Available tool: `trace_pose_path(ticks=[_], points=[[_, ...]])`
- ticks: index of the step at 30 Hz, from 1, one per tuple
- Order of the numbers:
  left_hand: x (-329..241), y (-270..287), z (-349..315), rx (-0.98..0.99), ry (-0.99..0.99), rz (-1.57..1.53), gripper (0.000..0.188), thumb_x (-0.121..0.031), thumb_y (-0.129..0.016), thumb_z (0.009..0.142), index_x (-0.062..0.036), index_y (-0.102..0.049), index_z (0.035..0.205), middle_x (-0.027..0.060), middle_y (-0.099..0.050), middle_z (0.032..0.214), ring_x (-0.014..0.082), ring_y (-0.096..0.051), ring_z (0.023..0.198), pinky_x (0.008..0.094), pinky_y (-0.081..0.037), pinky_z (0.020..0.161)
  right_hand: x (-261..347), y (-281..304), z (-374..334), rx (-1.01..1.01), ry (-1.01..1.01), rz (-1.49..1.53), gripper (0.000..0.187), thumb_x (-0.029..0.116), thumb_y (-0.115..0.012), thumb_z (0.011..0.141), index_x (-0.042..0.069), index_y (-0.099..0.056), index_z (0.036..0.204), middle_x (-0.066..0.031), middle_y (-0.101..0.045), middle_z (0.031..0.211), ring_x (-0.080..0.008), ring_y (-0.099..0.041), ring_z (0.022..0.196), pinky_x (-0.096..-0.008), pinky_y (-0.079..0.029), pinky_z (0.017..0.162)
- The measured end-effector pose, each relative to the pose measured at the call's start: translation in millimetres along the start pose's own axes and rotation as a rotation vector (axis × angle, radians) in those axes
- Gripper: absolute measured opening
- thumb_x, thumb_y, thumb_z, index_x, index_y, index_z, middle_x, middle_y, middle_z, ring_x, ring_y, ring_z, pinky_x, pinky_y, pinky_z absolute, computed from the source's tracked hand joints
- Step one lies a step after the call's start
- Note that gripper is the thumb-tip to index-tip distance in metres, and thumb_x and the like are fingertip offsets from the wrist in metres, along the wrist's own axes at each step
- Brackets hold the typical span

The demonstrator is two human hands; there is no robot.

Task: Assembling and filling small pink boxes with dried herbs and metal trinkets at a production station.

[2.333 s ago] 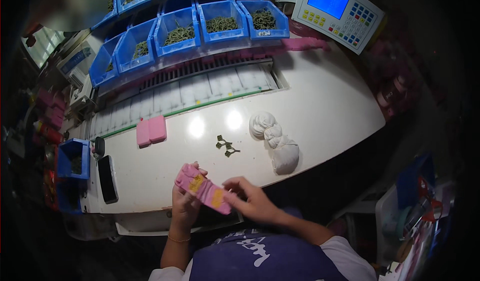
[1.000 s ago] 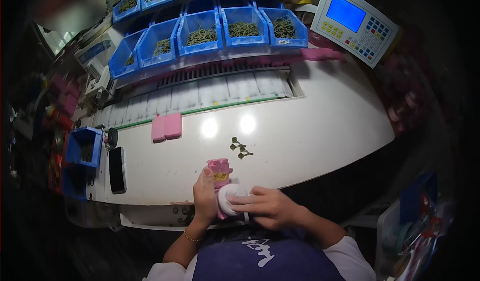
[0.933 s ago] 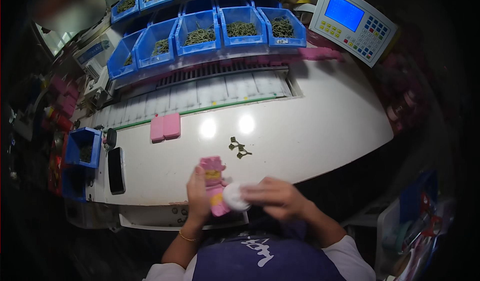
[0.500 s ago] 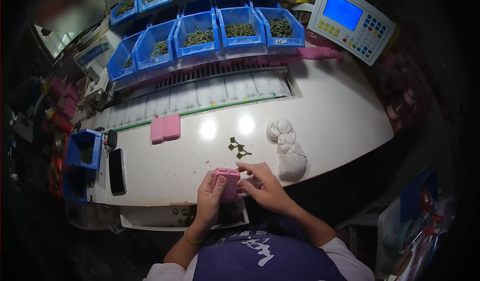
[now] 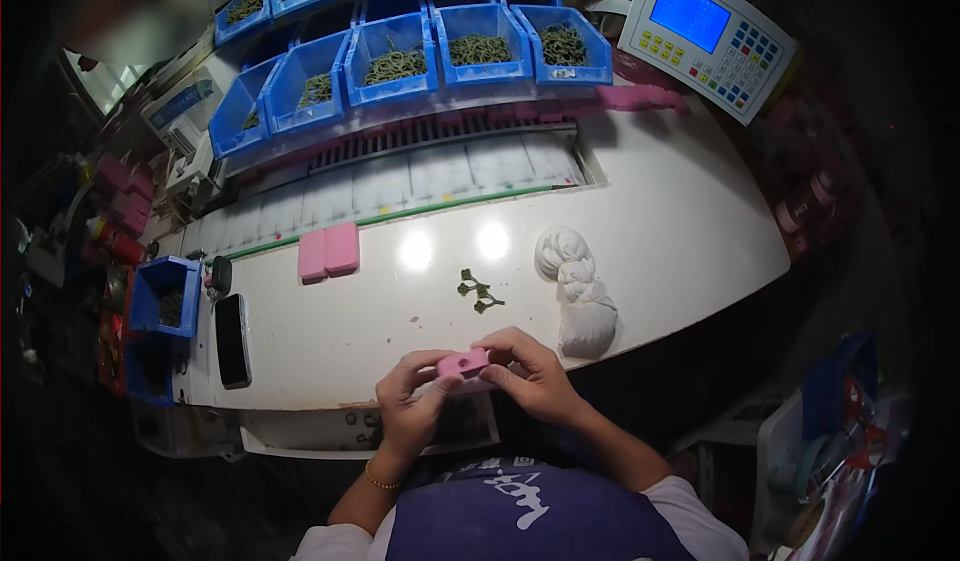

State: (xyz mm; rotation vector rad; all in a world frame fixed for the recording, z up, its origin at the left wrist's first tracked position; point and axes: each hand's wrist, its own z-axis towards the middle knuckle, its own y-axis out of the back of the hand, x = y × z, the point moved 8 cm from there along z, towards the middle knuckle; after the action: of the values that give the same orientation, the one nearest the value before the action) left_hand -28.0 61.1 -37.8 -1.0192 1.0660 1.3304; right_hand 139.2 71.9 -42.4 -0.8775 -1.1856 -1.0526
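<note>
Between both hands, just above the table's near edge, is a pink rubber mould (image 5: 462, 363), a small block with a round hole in the end that shows. My left hand (image 5: 408, 401) grips its left end with thumb and fingers. My right hand (image 5: 535, 373) pinches the right end. Small dark green branched pieces (image 5: 482, 293) lie on the white table (image 5: 430, 301) beyond the mould. Farther left, two more pink moulds (image 5: 328, 252) lie side by side. A knotted white cloth bundle (image 5: 585, 311) rests to the right of the green pieces.
Blue bins (image 5: 390, 61) of green pieces stand in rows at the back. A control panel (image 5: 705, 36) with a lit blue screen is at the back right. A phone (image 5: 232, 341) lies at the left. A drawer (image 5: 300, 439) sticks out below the near edge.
The pink mould has been tilted, so its holed end shows instead of its broad face. My right hand has closed in on its right end; my left hand has shifted slightly left.
</note>
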Motion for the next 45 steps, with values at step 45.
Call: trace_pose_path(ticks=[45], points=[[17, 28, 78, 0.079, -0.122, 1.179, 0.066, -0.038, -0.073, 0.08, 0.0014, -0.054, 0.129, 0.02, -0.052, 0.131, 0.0373, -0.044, 0.122, 0.0472, -0.033, 0.107, -17, 7, -5, -0.05, 0.071, -0.293, 0.017, 0.006, -0.063, 0.093, 0.0, -0.068, 0.108, -0.0084, -0.069, 0.084, -0.0106, -0.062, 0.069, -0.0235, -0.051, 0.065]])
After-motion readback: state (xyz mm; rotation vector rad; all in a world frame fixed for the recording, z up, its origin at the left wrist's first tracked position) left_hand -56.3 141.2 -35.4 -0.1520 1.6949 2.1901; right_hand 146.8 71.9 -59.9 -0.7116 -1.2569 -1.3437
